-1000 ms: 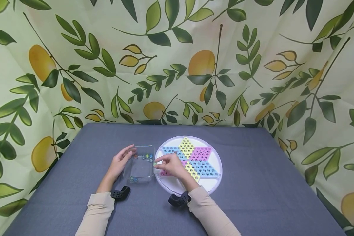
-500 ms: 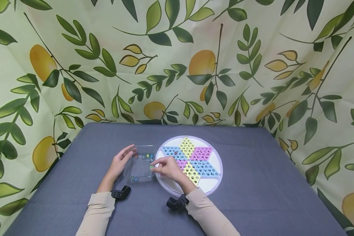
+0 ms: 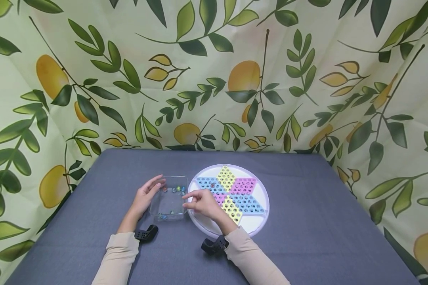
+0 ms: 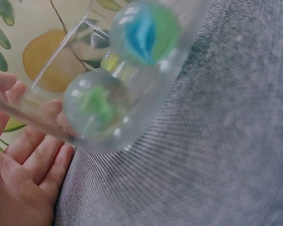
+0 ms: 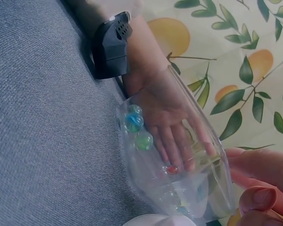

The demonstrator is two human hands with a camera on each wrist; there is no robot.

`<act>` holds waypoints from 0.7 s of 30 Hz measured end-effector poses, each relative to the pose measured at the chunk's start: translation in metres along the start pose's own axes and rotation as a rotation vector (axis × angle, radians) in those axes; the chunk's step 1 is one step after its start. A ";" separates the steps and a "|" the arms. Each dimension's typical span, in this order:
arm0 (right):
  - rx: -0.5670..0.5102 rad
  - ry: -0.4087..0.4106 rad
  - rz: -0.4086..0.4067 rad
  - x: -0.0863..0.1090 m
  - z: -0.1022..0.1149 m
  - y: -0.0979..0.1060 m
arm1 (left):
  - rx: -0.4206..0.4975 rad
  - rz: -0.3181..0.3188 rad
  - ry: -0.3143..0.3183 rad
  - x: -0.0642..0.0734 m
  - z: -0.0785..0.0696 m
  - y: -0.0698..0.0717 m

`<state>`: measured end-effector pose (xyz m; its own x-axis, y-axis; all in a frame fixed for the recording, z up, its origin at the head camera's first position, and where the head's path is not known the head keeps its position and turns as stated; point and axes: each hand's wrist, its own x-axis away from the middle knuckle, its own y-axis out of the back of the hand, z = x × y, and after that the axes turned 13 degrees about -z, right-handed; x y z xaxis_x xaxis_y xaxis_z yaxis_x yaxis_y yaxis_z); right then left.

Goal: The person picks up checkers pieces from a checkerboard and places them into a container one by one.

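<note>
A clear square container (image 3: 168, 202) holds several glass marbles, some along the far wall and some near the front. A green-swirled marble (image 5: 143, 140) lies beside a blue one (image 5: 134, 122) at its front end. My left hand (image 3: 144, 197) rests its outstretched fingers against the container's left side. Seen through the clear wall in the right wrist view, those fingers look straight. At the right rim is my right hand (image 3: 205, 202), thumb and index finger parted with no marble between them. Its other fingers are curled in towards the palm.
A round white Chinese checkers board (image 3: 207, 171) with a coloured star of holes stands right of the container, partly under the right hand. One reddish marble (image 3: 213, 185) sits in its blue section. Grey cloth (image 3: 299, 221) covers the table; a leaf-patterned curtain (image 3: 214, 107) hangs behind.
My right hand has moved left from the board to the container's rim and let go of the green marble, which now lies inside near the front wall. The left hand has stayed put.
</note>
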<state>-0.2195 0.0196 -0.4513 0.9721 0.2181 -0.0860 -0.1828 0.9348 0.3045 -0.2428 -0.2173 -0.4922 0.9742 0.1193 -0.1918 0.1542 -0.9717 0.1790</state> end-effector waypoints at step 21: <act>0.076 0.014 -0.152 -0.010 -0.010 0.022 | 0.015 -0.002 0.000 0.000 0.002 0.000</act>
<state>-0.2344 0.0406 -0.4538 0.9855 0.0803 -0.1493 -0.0218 0.9334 0.3582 -0.2427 -0.2178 -0.4940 0.9738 0.1216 -0.1923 0.1541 -0.9743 0.1642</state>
